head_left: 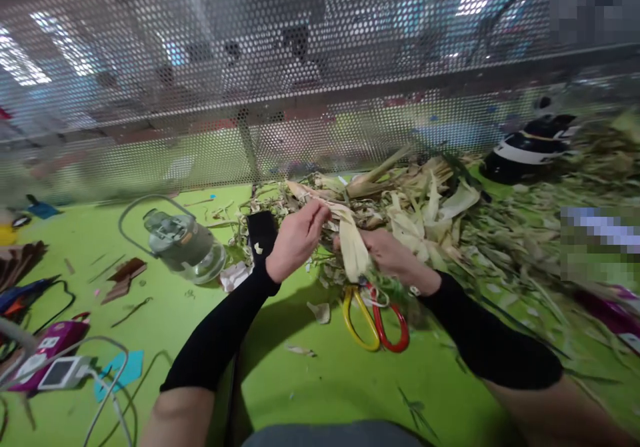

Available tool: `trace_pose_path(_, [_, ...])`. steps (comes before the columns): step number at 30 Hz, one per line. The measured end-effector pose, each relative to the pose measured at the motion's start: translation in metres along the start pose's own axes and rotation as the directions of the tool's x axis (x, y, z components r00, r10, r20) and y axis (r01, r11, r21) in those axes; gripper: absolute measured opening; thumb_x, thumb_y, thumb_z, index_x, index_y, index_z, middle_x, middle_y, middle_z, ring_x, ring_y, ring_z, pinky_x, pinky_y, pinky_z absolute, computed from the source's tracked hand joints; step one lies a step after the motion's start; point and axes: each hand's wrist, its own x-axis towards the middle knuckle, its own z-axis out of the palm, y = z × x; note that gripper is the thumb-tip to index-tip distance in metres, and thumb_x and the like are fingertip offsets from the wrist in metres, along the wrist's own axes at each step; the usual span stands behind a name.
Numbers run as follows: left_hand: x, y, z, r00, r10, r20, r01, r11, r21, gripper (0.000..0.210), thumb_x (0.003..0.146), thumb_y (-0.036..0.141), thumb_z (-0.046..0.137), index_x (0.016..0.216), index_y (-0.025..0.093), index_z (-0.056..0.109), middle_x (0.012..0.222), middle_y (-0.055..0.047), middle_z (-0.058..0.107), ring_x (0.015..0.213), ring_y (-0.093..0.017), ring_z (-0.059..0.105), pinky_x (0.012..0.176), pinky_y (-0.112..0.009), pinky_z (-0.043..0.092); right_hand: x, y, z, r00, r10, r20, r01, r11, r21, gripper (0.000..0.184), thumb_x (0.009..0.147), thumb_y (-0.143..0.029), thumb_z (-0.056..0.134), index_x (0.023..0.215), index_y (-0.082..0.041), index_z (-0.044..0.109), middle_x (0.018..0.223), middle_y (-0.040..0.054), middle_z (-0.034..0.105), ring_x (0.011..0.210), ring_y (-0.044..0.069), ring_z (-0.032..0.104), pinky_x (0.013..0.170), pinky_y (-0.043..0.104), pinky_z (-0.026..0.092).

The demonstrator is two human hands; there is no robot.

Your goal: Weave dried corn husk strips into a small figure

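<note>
My left hand (299,237) is closed in a pinch on the upper part of a pale dried corn husk (355,250). The husk's broad end hangs down between my two hands. My right hand (393,255) is closed against the husk's other side, its fingertips partly hidden behind it. Just below lie scissors (379,320) with one yellow and one red handle loop, their blades covered by husk and scraps. Behind my hands spreads a heap of corn husks (425,223). A black phone-like slab (262,231) lies beside my left wrist.
A clear, grey-topped bottle (187,247) with a carrying loop stands at left. Nearer are a purple power strip (53,347), a white charger (65,372) and cables. A black-and-white object (525,152) sits back right. A perforated metal screen (310,113) bounds the green table (300,393).
</note>
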Motion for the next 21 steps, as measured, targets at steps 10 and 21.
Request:
trace_pose_path(10, [0.024,-0.036,0.003,0.873,-0.487,-0.021,0.321,0.608,-0.726,0.022,0.103,0.032,0.050,0.086,0.018,0.052,0.052,0.012,0.028,0.039,-0.004,0.022,0.041,-0.017,0.017,-0.009,-0.026,0.023,0.997,0.055,0.048,-0.063,0.982,0.180,0.047,0.102,-0.054,0.044,0.098,-0.019,0.076,0.078,0.0023,0.068,0.064,0.014,0.054,0.062,0.028,0.041])
trace_pose_path(21, [0.013,-0.023,0.009,0.936,-0.349,0.056,0.287,0.659,-0.696,0.021,0.104,0.034,0.047,0.092,0.019,0.053,0.057,0.011,0.027,0.043,-0.004,0.022,0.042,-0.018,0.018,-0.005,-0.019,-0.004,0.951,0.229,-0.210,-0.199,0.968,0.153,0.051,0.094,-0.061,0.058,0.125,-0.022,0.069,0.129,0.0128,0.071,0.114,0.028,0.067,0.102,0.049,0.052])
